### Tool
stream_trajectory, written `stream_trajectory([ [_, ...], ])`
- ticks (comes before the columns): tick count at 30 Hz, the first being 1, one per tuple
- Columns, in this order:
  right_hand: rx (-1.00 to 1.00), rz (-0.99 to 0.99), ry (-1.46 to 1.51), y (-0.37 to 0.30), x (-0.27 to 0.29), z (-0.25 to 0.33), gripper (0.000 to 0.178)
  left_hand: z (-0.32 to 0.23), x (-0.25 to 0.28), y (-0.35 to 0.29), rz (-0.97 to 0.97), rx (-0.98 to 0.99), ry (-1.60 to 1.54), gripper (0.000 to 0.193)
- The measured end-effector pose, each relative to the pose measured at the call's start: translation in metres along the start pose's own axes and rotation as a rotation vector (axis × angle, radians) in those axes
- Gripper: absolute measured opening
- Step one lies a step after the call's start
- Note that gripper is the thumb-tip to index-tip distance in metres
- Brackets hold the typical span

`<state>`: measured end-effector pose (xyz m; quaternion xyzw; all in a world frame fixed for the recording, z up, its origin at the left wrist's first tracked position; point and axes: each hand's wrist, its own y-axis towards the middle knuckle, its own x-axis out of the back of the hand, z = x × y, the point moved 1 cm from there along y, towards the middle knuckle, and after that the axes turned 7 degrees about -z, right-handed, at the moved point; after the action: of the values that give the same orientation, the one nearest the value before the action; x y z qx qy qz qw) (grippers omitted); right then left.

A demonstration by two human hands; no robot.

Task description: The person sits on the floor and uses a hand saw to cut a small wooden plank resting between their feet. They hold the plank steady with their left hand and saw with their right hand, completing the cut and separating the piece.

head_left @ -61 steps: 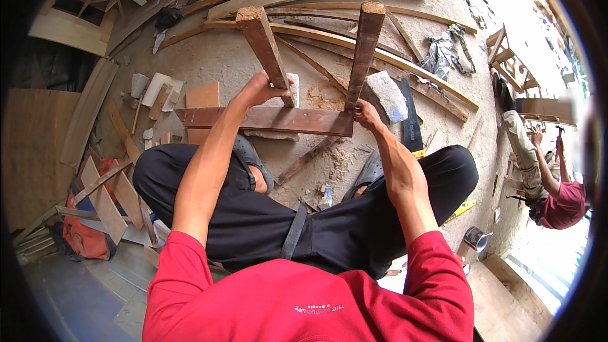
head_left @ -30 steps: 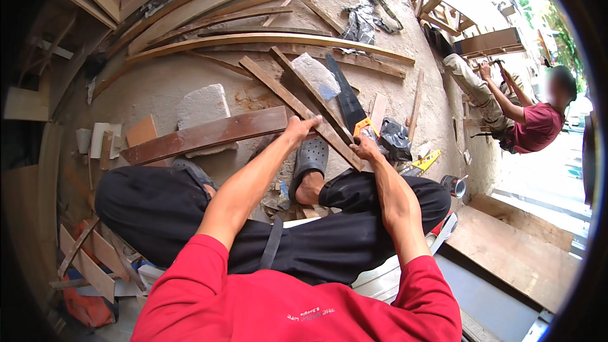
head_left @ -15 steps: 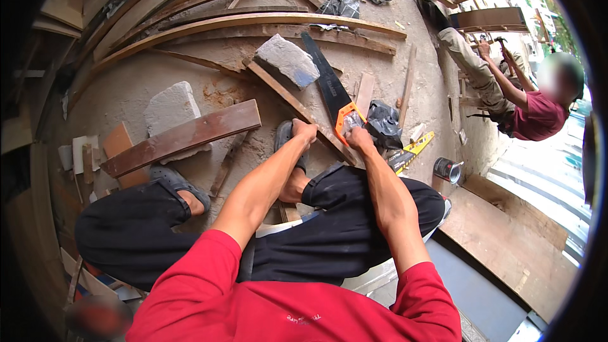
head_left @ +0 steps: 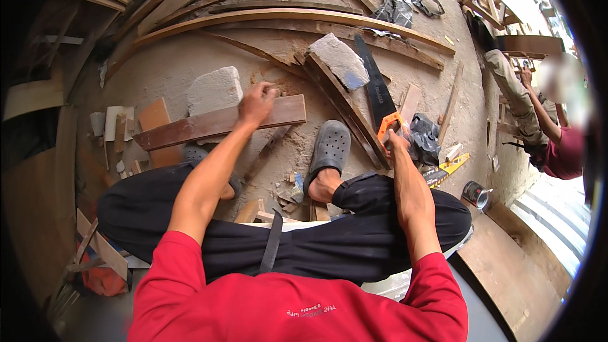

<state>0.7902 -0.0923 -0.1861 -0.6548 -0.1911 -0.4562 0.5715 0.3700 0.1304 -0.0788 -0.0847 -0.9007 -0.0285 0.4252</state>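
My left hand (head_left: 256, 104) is over the right part of a reddish-brown board (head_left: 202, 123), its fingers loosely bent and slightly blurred; I see nothing held in them. That board lies slantwise against a rough white block (head_left: 215, 90). My right hand (head_left: 398, 142) is closed around the orange handle (head_left: 388, 124) of a handsaw. The saw's dark blade (head_left: 376, 82) points away from me, beside a second rough block (head_left: 339, 61). This block rests on the far end of narrow brown timber (head_left: 348, 114) lying between my hands.
Long planks (head_left: 285, 16) cross the floor at the back. Near my right hand are a black plastic bag (head_left: 424, 136), a yellow-and-black saw sleeve (head_left: 446, 170) and a can (head_left: 475, 194). My grey clog (head_left: 330, 145) stands by the timber. Another person (head_left: 538, 114) works at right.
My left hand has left the narrow timber and moved left over the reddish-brown board. The timber's visible outline is wider now. My right hand stays on the saw handle. The whole view has shifted.
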Motion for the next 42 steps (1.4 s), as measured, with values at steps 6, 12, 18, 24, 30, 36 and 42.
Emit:
stream_trajectory([
  [6, 0.014, -0.007, 0.032, -0.043, -0.003, -0.009, 0.117, 0.105, 0.105, -0.052, 0.102, -0.242, 0.461, 0.076],
  [12, 0.031, -0.153, 0.227, -0.035, 0.008, -0.025, 0.104, 0.137, 0.158, -0.084, 0.265, -0.200, 0.564, 0.101],
  [18, 0.076, 0.111, 0.386, -0.107, 0.041, -0.030, 0.085, 0.179, 0.186, -0.114, 0.217, -0.275, 0.528, 0.101],
  [24, 0.128, 0.547, 0.431, -0.149, 0.113, -0.028, 0.029, 0.206, 0.208, -0.124, 0.183, -0.311, 0.490, 0.093],
  [30, 0.613, 0.361, 0.540, -0.261, 0.162, -0.017, 0.022, 0.237, 0.242, -0.144, 0.150, -0.305, 0.464, 0.086],
  [36, 0.761, 0.409, 0.480, -0.387, 0.178, -0.058, 0.019, 0.248, 0.265, -0.160, 0.127, -0.285, 0.416, 0.088],
  [42, 0.806, 0.424, 0.553, -0.472, 0.173, -0.077, 0.025, 0.263, 0.273, -0.154, 0.073, -0.277, 0.392, 0.088],
])
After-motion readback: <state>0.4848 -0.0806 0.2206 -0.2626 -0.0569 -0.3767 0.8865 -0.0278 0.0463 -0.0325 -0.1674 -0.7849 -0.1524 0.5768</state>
